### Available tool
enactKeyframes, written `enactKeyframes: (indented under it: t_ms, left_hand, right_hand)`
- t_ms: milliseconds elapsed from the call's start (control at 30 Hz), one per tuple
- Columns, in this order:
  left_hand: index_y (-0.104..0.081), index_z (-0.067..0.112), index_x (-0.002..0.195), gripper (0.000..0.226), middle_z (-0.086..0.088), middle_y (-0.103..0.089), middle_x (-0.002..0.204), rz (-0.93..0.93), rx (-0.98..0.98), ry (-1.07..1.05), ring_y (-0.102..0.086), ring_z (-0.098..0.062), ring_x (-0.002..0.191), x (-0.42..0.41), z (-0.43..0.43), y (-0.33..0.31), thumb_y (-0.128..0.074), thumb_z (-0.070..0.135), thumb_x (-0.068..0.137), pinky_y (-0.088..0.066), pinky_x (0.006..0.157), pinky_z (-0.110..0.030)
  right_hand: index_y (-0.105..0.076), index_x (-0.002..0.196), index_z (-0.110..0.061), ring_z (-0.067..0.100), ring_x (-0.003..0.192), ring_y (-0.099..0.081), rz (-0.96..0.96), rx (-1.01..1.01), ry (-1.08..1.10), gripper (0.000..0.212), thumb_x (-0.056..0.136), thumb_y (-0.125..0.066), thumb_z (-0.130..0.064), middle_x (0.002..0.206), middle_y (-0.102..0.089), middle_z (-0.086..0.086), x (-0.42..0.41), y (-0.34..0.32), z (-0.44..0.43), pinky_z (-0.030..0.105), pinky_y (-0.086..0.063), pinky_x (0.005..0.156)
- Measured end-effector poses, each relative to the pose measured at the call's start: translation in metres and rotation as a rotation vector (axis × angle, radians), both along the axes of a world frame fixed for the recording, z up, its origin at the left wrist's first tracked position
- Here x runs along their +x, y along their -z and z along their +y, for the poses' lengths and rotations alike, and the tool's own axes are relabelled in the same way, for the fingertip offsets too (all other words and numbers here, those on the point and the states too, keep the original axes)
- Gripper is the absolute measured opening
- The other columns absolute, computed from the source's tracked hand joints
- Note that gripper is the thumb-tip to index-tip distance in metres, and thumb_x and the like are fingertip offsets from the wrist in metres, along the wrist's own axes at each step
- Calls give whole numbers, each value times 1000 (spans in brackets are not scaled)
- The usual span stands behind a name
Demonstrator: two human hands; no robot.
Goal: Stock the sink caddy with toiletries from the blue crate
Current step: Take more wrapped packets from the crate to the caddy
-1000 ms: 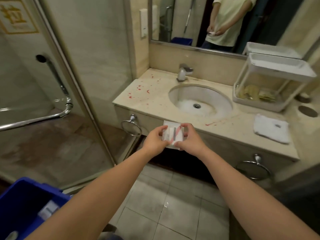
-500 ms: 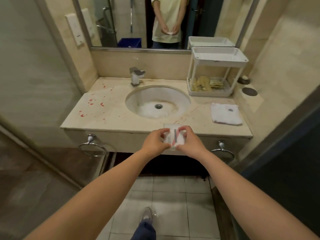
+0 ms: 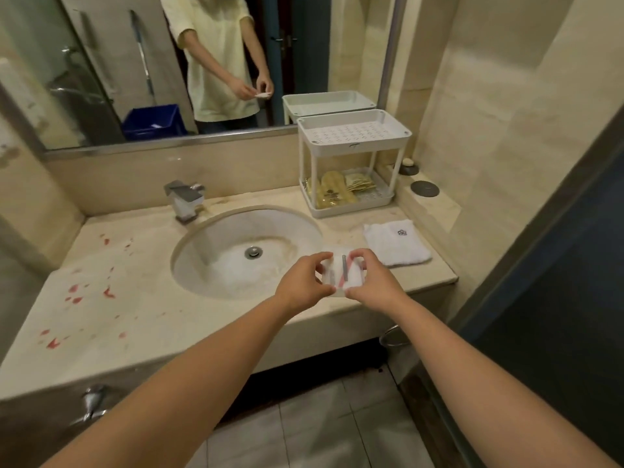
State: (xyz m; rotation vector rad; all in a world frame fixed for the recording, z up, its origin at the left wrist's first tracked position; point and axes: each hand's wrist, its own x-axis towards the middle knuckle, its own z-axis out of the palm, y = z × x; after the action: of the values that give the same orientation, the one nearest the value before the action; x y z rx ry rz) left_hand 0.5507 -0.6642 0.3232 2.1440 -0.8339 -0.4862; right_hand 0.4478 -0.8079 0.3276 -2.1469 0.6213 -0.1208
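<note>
white packet (image 3: 341,278) is being pinched at both ends: left hand (image 3: 300,282) & right hand (image 3: 373,283) are curling thumb + fingertips onto it, over the counter (image 3: 141,319) front edge btwn sink (image 3: 216,244) & towel (image 3: 396,243). caddy (image 3: 354,148) is standing back right, gold sachets (image 3: 337,192) lying in bottom tier.

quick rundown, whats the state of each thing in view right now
left hand: pinches the packet's left edge
right hand: pinches the packet's right edge
packet: held up between both hands, over the counter's front
caddy top tier: nothing in it
caddy bottom tier: holds yellow packets
faucet: no water running
towel: folded, lying flat
counter: spotted red
</note>
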Motion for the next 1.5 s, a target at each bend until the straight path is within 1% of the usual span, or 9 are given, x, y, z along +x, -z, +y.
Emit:
enactKeyframes:
  t_ms: [167, 333, 400, 500, 600, 767, 1067, 1233, 1500]
  left_hand:
    - [-48, 26, 140, 70, 1, -58, 115, -24, -31, 57, -64, -7, 74, 32, -25, -3, -77, 17, 77, -57, 69, -30]
    - [-48, 24, 140, 69, 0, -58, 114, -45, -60, 70, -61, -8, 72, 58, -56, -4, -78, 16, 78, -51, 56, -20]
    - [-49, 23, 140, 69, 0, -59, 115, -53, -65, 67, -61, -8, 70, 69, -71, -3, -79, 16, 78, -47, 57, -16]
    - [-49, 22, 140, 69, -1, -59, 116, -37, -68, 63, -61, -8, 71, 87, -97, -2, -79, 17, 77, -52, 67, -23]
    - [-49, 23, 140, 70, -1, -59, 116, -26, -63, 50, -63, -10, 72, 107, -128, 2, -79, 17, 78, -56, 73, -30]
    - [-49, 24, 139, 67, 5, -58, 113, -19, -46, 11, -60, -6, 70, 141, -188, 12, -77, 20, 78, -50, 64, -21]
    - [-51, 21, 139, 61, 1, -62, 124, 65, 17, -88, -60, -1, 75, 198, -284, 44, -74, 20, 83, -49, 74, -23]
    - [-54, 20, 137, 54, 3, -60, 133, 153, 74, -142, -65, -10, 91, 228, -319, 60, -71, 22, 87, -50, 83, -25]
    - [-64, 23, 127, 39, 1, -62, 132, 199, 226, -216, -59, -19, 116, 260, -352, 77, -61, 38, 91, -48, 98, -31]
  right_hand:
    - [-43, 125, -35, 19, 105, -55, -28, -10, 79, 67, 72, -76, -12, 119, -45, -7, 23, -4, -19, 29, -47, 80]
    - [-49, 129, -30, 19, 101, -58, -71, 22, 122, 66, 73, -77, -9, 120, -49, -6, 46, -7, -47, 23, -44, 73]
    - [-50, 128, -30, 18, 102, -57, -87, 27, 136, 63, 75, -75, -9, 120, -50, -6, 56, -6, -61, 23, -45, 75]
    - [-51, 129, -31, 15, 99, -55, -76, 9, 139, 60, 78, -73, -11, 117, -49, -11, 73, -6, -88, 25, -42, 81]
    - [-51, 129, -31, 13, 110, -54, -80, 11, 129, 58, 79, -73, -12, 124, -52, -10, 95, -3, -120, 27, -45, 87]
    - [-52, 132, -26, 11, 124, -48, -56, 17, 102, 56, 81, -71, -11, 136, -53, -9, 137, 5, -182, 34, -44, 103]
    - [-52, 135, -25, 18, 132, -46, 71, 29, 47, 53, 87, -67, -10, 142, -51, -5, 209, 27, -282, 35, -41, 108]
    - [-61, 122, -25, 21, 124, -51, 148, 0, 11, 36, 88, -64, -12, 132, -59, 0, 249, 42, -314, 25, -39, 92]
    - [-60, 94, -25, 23, 94, -57, 319, -94, -34, 11, 94, -52, -18, 105, -62, 1, 296, 65, -332, 29, -41, 75]
